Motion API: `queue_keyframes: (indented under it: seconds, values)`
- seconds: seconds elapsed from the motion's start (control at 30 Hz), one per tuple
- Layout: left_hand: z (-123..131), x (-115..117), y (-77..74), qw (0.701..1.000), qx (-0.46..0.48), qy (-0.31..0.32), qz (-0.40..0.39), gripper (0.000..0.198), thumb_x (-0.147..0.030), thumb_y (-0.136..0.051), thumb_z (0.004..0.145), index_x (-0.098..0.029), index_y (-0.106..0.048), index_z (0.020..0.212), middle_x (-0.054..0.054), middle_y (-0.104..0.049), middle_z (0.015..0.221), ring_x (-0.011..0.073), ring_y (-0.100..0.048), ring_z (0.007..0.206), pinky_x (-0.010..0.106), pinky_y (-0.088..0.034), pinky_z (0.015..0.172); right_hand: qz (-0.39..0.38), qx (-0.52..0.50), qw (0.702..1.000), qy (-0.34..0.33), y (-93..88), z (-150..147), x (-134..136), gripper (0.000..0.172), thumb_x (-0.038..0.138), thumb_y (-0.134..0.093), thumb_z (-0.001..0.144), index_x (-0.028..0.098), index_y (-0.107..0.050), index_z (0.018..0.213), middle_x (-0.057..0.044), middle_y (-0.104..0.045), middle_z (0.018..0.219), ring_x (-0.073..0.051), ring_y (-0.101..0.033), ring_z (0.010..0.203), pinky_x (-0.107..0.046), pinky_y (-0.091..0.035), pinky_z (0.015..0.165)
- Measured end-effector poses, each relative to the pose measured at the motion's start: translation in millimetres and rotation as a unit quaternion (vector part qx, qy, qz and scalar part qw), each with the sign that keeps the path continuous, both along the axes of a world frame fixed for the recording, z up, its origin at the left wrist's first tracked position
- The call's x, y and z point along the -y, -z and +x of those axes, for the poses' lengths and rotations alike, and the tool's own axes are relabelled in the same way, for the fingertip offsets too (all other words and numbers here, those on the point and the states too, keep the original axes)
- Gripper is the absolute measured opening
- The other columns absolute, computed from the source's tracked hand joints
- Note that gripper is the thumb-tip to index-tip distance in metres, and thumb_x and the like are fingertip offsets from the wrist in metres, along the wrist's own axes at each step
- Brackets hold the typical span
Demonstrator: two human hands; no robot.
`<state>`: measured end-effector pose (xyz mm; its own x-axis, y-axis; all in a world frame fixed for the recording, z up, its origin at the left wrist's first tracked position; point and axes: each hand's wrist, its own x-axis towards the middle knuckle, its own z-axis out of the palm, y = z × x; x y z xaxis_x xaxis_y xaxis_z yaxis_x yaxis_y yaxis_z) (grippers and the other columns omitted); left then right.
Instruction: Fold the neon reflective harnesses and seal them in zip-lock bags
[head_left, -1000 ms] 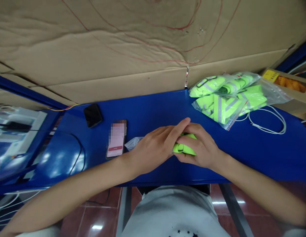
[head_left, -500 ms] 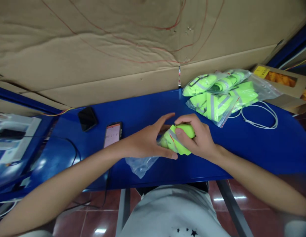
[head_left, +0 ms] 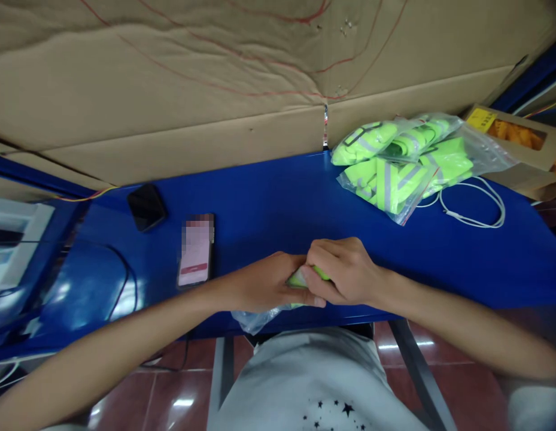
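Note:
Low over the front of the blue table, my two hands meet around a bundled neon yellow-green reflective vest (head_left: 298, 279), mostly hidden by the fingers. My left hand (head_left: 275, 281) wraps it from the left, along with a clear plastic bag (head_left: 255, 320) whose loose end hangs out below the palm. From the right, my right hand (head_left: 349, 269) has its fingers curled over the vest, pressing against the left hand. How far the vest sits inside the bag cannot be seen.
Several bagged neon vests (head_left: 389, 167) lie piled at the back right, beside a white cable (head_left: 477, 224) and a cardboard box (head_left: 515, 137) with orange contents. A phone (head_left: 196, 254) and a black square device (head_left: 146, 206) lie left on the blue table (head_left: 269, 203).
My left hand has closed around the bag and vest. My right hand has moved down and now touches it, covering most of the vest, which showed more before.

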<state>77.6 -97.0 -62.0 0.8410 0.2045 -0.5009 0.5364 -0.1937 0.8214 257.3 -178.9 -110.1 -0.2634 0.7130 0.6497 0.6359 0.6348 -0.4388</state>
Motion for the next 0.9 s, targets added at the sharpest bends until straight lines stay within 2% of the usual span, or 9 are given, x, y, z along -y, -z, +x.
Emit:
queue_keyframes:
  seconds: [0.1, 0.17, 0.2, 0.3, 0.37, 0.47, 0.63, 0.77, 0.9]
  values:
    - [0, -2, 3.6, 0.999, -0.024, -0.031, 0.022, 0.029, -0.046, -0.07, 0.091, -0.017, -0.072, 0.092, 0.0, -0.071, 0.084, 0.0146, -0.06, 0.075, 0.024, -0.039, 0.064, -0.1, -0.005, 0.994, -0.032, 0.8, 2, -2, 0.025, 0.033, -0.038, 0.107, 0.019, -0.052, 0.093, -0.001, -0.063, 0.077, -0.012, -0.055, 0.064, -0.027, -0.038, 0.056]
    - [-5, -6, 6.5, 0.996, -0.029, -0.079, 0.018, 0.03, -0.045, -0.071, 0.09, -0.016, -0.071, 0.093, 0.0, -0.07, 0.084, 0.014, -0.059, 0.074, 0.024, -0.04, 0.063, -0.161, -0.03, 0.983, -0.084, 1.3, 7, -7, 0.024, 0.039, -0.044, 0.107, 0.017, -0.052, 0.113, -0.007, -0.067, 0.1, -0.015, -0.064, 0.083, -0.028, -0.048, 0.067]
    - [-8, -8, 8.1, 0.994, -0.027, -0.109, 0.003, 0.031, -0.045, -0.072, 0.088, -0.015, -0.071, 0.094, 0.001, -0.071, 0.085, 0.0142, -0.06, 0.074, 0.023, -0.041, 0.063, -0.179, -0.042, 0.977, -0.112, 0.9, 11, -10, 0.031, 0.041, -0.05, 0.105, 0.017, -0.049, 0.124, -0.011, -0.065, 0.114, -0.018, -0.066, 0.099, -0.03, -0.053, 0.076]
    - [-25, -14, 13.4, 0.969, 0.01, -0.223, -0.11, 0.045, -0.055, -0.077, 0.084, -0.015, -0.072, 0.103, 0.005, -0.075, 0.091, 0.0169, -0.066, 0.077, 0.025, -0.049, 0.067, -0.211, -0.07, 0.959, -0.177, -4.1, 25, -19, 0.071, 0.044, -0.068, 0.097, 0.022, -0.033, 0.154, -0.018, -0.046, 0.151, -0.026, -0.047, 0.144, -0.042, -0.049, 0.112]
    - [-36, -16, 17.2, 0.933, 0.053, -0.298, -0.193, 0.059, -0.061, -0.083, 0.078, -0.015, -0.071, 0.111, 0.008, -0.078, 0.098, 0.0201, -0.072, 0.081, 0.028, -0.055, 0.073, -0.227, -0.082, 0.95, -0.198, -9.6, 34, -24, 0.078, 0.039, -0.072, 0.095, 0.027, -0.029, 0.16, -0.015, -0.04, 0.16, -0.027, -0.037, 0.153, -0.046, -0.039, 0.124]
    - [-45, -12, 22.9, 0.904, 0.087, -0.331, -0.257, 0.066, -0.061, -0.09, 0.07, -0.013, -0.072, 0.113, 0.013, -0.079, 0.107, 0.0255, -0.076, 0.091, 0.033, -0.06, 0.084, -0.265, -0.088, 0.935, -0.22, -15.3, 42, -28, 0.07, 0.034, -0.07, 0.097, 0.03, -0.037, 0.159, -0.01, -0.046, 0.159, -0.025, -0.046, 0.148, -0.043, -0.041, 0.122]
    - [-37, 0, 28.6, 0.902, 0.121, -0.297, -0.289, 0.073, -0.053, -0.094, 0.069, -0.012, -0.07, 0.124, 0.017, -0.077, 0.12, 0.0292, -0.076, 0.102, 0.035, -0.06, 0.088, -0.277, -0.076, 0.944, -0.165, -6.5, 37, -30, 0.06, 0.021, -0.072, 0.093, 0.025, -0.05, 0.149, -0.01, -0.062, 0.142, -0.023, -0.062, 0.128, -0.037, -0.052, 0.107]
    - [-25, 4, 29.9, 0.901, 0.132, -0.323, -0.257, 0.075, -0.05, -0.093, 0.072, -0.014, -0.065, 0.133, 0.015, -0.076, 0.126, 0.0259, -0.076, 0.103, 0.031, -0.059, 0.087, -0.252, -0.087, 0.956, -0.123, -0.5, 28, -27, 0.05, 0.017, -0.074, 0.09, 0.023, -0.059, 0.136, -0.007, -0.068, 0.124, -0.019, -0.067, 0.111, -0.031, -0.053, 0.095]
    - [-24, 2, 30.5, 0.91, 0.165, -0.327, -0.193, 0.087, -0.051, -0.093, 0.072, -0.018, -0.057, 0.144, 0.014, -0.07, 0.137, 0.0272, -0.071, 0.115, 0.033, -0.057, 0.093, -0.254, -0.111, 0.953, -0.118, -7.9, 29, -24, 0.044, 0.02, -0.081, 0.084, 0.022, -0.064, 0.124, -0.003, -0.07, 0.109, -0.015, -0.067, 0.093, -0.026, -0.051, 0.084]
